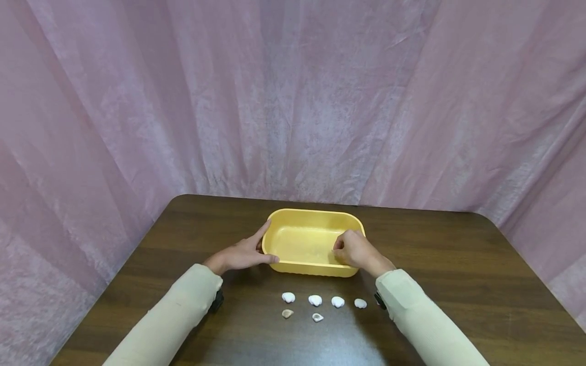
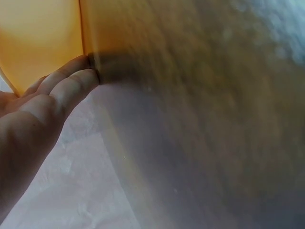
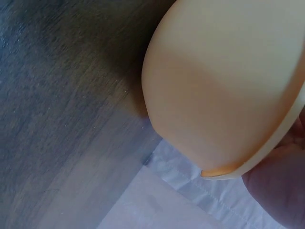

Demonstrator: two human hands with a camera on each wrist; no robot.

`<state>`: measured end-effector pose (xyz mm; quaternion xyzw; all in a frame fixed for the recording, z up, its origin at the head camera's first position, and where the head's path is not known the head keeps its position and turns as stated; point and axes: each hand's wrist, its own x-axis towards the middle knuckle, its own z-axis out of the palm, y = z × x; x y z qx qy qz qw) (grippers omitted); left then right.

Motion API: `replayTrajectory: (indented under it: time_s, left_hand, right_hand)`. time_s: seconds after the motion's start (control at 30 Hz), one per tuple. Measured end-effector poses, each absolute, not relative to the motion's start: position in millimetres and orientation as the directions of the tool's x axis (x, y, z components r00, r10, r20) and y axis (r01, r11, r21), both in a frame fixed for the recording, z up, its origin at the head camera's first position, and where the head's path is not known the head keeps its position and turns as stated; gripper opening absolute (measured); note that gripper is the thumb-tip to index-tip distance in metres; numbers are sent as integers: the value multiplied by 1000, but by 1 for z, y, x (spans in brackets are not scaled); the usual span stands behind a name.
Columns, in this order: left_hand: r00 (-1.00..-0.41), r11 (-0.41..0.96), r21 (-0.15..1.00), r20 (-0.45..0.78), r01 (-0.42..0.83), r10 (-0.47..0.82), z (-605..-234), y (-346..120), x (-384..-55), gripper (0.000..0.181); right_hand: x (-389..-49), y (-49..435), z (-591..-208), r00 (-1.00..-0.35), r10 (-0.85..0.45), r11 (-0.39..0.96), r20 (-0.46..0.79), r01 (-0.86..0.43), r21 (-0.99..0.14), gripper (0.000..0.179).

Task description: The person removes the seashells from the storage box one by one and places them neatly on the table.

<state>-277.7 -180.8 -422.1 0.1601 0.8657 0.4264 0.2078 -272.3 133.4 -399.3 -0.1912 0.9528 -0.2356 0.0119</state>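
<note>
A yellow rectangular plastic basin (image 1: 293, 244) with rounded corners stands on the table. My left hand (image 1: 244, 253) grips its left end, thumb on the near rim and index finger along the far part. In the left wrist view, bent fingers (image 2: 71, 86) of that hand touch the outer wall. My right hand (image 1: 359, 251) reaches over the right end into the basin, thumb and fingers pinched low near the floor. A whitish speck at its fingertips looks like a seashell, mostly hidden. White scallop seashells (image 1: 315, 300) lie in a row before the basin.
Two smaller snail-like shells, one brownish (image 1: 287, 313) and one white (image 1: 318, 317), lie nearer me. My right sleeve (image 1: 412, 300) hides part of the table beside the row. A brown wooden table (image 1: 458, 274) bears everything; a pink curtain (image 1: 320, 101) hangs behind it.
</note>
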Motion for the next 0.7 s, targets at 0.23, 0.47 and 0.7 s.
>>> replayTrajectory:
  time_s: [0.23,0.47,0.7]
  left_hand:
    - [-856,579,811,-235,88,460,-423,-182,-278,112]
    - [-853,566,819,-224,97,471,-423,-183,-281,112]
    - [-848,564,820,-226,100,479,-423,-183,-280,112]
  right_hand:
    - [-269,134,-396,-925,-379,819,28,-349,-456,11]
    - [-264,138,-389,-925,-377,815,41,-352,-459,13]
    - [-256,141,-380,-918,-381,793,111,-386,-472,13]
